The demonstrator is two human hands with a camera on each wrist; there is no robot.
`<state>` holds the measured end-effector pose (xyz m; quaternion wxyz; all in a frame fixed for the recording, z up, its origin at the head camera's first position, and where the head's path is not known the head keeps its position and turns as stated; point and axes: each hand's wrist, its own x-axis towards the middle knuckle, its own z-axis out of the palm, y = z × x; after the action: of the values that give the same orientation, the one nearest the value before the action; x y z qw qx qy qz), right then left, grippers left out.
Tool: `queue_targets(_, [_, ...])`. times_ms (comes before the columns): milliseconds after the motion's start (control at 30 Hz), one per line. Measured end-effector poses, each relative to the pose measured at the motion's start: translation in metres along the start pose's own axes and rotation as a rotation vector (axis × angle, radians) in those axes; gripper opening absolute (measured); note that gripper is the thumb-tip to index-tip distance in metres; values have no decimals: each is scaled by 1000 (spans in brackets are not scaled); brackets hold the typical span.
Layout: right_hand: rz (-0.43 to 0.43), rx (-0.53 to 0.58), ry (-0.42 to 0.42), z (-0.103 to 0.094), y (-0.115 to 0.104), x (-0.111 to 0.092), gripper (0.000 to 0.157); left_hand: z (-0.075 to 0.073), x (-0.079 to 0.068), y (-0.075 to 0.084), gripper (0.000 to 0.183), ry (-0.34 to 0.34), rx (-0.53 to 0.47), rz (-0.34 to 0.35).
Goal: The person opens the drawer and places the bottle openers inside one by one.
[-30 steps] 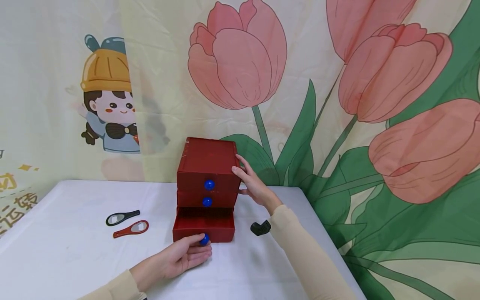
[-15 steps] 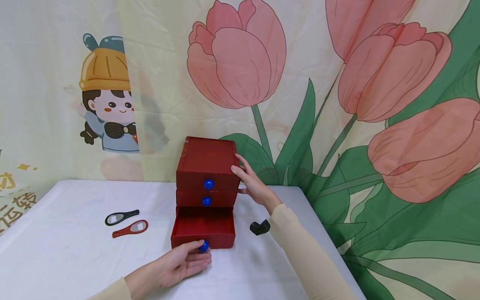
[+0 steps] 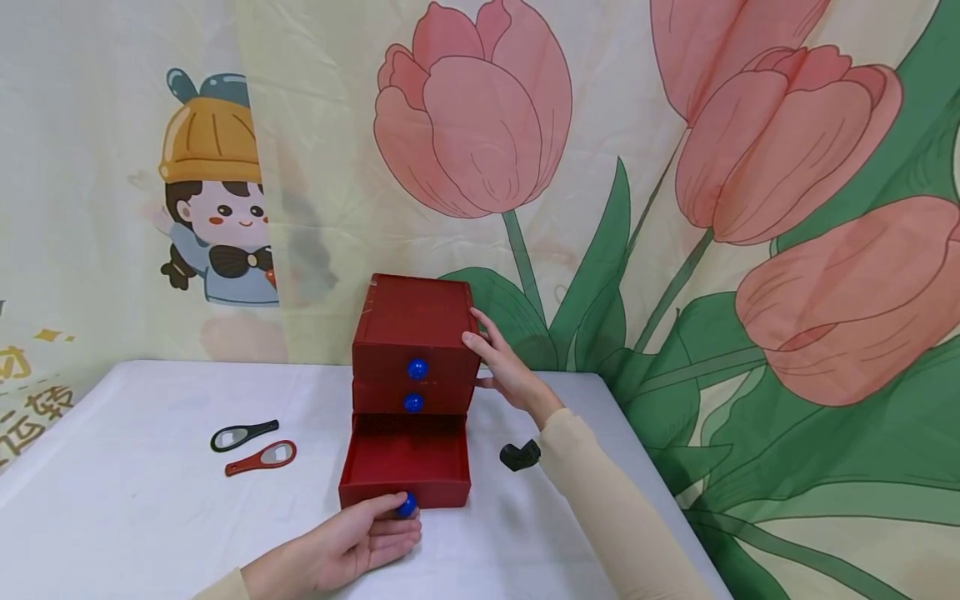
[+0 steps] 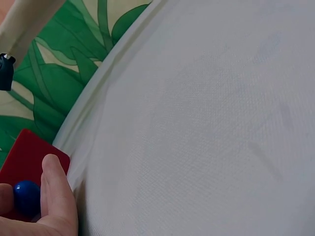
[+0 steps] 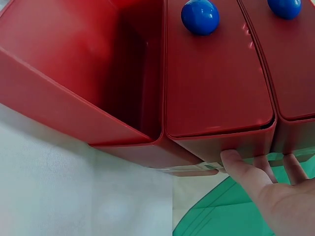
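A red cabinet of three stacked drawers stands on the white table. Its bottom drawer is pulled out and shows a bare red inside. My left hand pinches that drawer's blue knob between thumb and fingers; the left wrist view shows the same knob in its grasp. Against the cabinet's right side rests my right hand, fingers fairly straight. In the right wrist view its fingertips touch the side of the middle drawer section. The upper two drawers, each with a blue knob, are closed.
Left of the cabinet lie a black-handled tool and a red-handled tool, each with an oval head; their kind is unclear. A black device sits by my right sleeve. Behind the table hangs a tulip-print cloth.
The bottom drawer has come further out toward me, with my left hand drawing back on its knob. My right hand stays on the cabinet's side.
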<state>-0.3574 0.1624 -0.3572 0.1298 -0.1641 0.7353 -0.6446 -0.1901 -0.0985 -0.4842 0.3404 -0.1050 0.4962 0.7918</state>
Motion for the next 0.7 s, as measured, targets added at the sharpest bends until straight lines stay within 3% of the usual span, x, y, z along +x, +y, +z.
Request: queue_targets(700, [-3,8,9,2,-1,-1,71,-3,-3,-3,65,-5,33,-8])
